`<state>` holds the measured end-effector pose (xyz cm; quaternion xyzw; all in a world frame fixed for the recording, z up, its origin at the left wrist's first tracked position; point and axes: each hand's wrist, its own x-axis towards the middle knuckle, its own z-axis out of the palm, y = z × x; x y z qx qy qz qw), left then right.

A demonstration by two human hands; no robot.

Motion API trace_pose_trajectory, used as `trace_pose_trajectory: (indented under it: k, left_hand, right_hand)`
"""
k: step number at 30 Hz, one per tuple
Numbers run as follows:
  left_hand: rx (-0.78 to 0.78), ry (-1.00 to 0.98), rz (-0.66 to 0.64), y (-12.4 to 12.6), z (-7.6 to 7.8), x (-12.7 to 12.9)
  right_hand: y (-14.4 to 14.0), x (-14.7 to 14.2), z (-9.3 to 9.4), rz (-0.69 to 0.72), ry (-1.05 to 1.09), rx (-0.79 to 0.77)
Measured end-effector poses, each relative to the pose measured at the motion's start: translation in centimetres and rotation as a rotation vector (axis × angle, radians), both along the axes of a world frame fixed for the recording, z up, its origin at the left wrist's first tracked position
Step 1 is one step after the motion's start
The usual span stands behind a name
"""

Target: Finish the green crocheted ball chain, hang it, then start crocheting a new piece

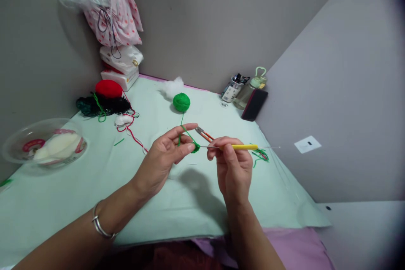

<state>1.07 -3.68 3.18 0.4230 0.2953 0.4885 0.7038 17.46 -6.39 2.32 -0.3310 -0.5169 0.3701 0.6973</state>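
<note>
My left hand (167, 149) pinches a small green crochet piece (195, 147) between thumb and fingers. Green yarn runs over its raised index finger and back to a green yarn ball (181, 102) on the table. My right hand (232, 160) grips a crochet hook (243, 147) by its yellow handle, holding it level. The hook's thin metal shaft points left, and its tip meets the green piece; the exact stitch is too small to make out. Behind the hands lie thread snips (204, 134) with orange handles, partly hidden by my right fingers.
White stuffing (174, 87) lies behind the ball. At left are a red yarn ball (109, 89), dark yarn (87, 106) and a clear plastic bowl (12, 145). Green yarn scraps (261, 156), a phone (255, 105), a bottle (245, 95) and a pen holder (232, 89) are at right.
</note>
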Motion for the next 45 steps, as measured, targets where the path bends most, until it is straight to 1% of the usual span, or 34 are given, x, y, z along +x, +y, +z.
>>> trace_pose_trajectory:
  k: [3,6,8,10,12,13,14,16,18,20,22,25,28,31,34,37,42,45]
  left_hand:
    - [0.026,-0.003,-0.040,-0.1,-0.2,0.3]
    - [0.027,-0.023,-0.059,-0.3,-0.3,0.7]
    - [0.003,-0.039,-0.039,-0.4,-0.3,0.9]
    - [-0.052,-0.064,-0.025,-0.4,-0.3,1.2]
    - [-0.132,-0.101,-0.069,-0.3,-0.4,1.2]
    - [-0.170,-0.123,-0.114,-0.2,-0.4,1.1]
    - [-0.199,-0.145,-0.161,-0.1,-0.4,1.0]
    - [-0.228,-0.176,-0.221,0.2,-0.3,0.6]
    - [-0.215,-0.182,-0.212,0.5,-0.2,0.2]
    - [-0.182,-0.162,-0.175,0.5,-0.2,0.1]
    - [-0.141,-0.122,-0.146,0.4,-0.2,0.2]
    - [-0.071,-0.075,-0.120,0.1,-0.4,0.6]
    - [-0.029,-0.046,-0.073,-0.1,-0.7,0.8]
    - [-0.024,-0.020,-0.036,-0.1,-0.7,0.8]
    - [-0.027,-0.029,-0.042,0.0,-0.6,0.7]
    - [-0.045,-0.041,-0.056,0.1,-0.6,0.7]
    - [-0.036,-0.053,-0.101,0.2,-0.7,0.5]
    - [-0.052,-0.071,-0.110,0.2,-0.5,0.5]
  right_hand:
    - [0.2,-0.1,-0.4,0.012,-0.077,0.016]
    - [0.2,-0.3,-0.7,-0.048,-0.177,0.075]
    - [0.0,-0.6,-0.8,-0.134,-0.307,0.140]
    - [-0.3,-0.8,-0.9,-0.266,-0.498,0.254]
    - [-0.6,-0.9,-1.0,-0.374,-0.638,0.354]
    - [-0.6,-0.9,-0.9,-0.388,-0.658,0.370]
    - [-0.6,-0.8,-0.8,-0.368,-0.641,0.354]
    - [-0.5,-0.5,-0.4,-0.287,-0.495,0.257]
    - [-0.2,0.0,-0.1,-0.209,-0.290,0.139]
    - [0.1,0.3,0.1,-0.141,-0.112,0.041]
    - [0.3,0.3,0.1,-0.058,-0.030,-0.027]
    - [0.3,-0.1,-0.2,0.008,-0.077,-0.033]
    - [0.3,-0.4,-0.5,-0.017,-0.131,0.016]
    - [0.2,-0.2,-0.7,-0.035,-0.132,-0.009]
    - [0.3,0.0,-0.7,-0.034,-0.131,-0.036]
    - [0.4,0.0,-0.4,0.013,-0.060,-0.055]
    - [0.8,0.0,0.0,0.141,0.116,-0.138]
    - [0.8,0.0,0.1,0.126,0.102,-0.142]
